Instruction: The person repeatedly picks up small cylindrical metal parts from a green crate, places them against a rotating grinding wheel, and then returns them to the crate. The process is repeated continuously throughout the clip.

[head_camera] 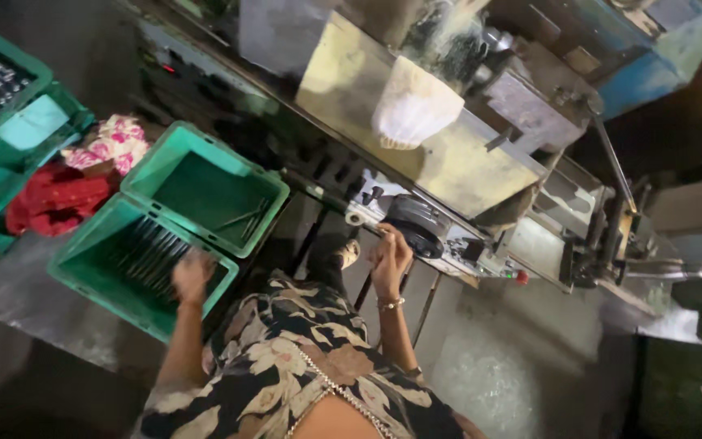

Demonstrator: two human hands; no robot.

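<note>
Head view: left hand [192, 275], blurred at lower left of the frame, reaches into a green crate [83, 280] of dark metal rods [144, 254]; its grip cannot be told. Right hand [389, 258], mid-frame, has its fingers curled by a black wheel [418, 223] on the machine [448, 154]; whether it grips anything is unclear.
</note>
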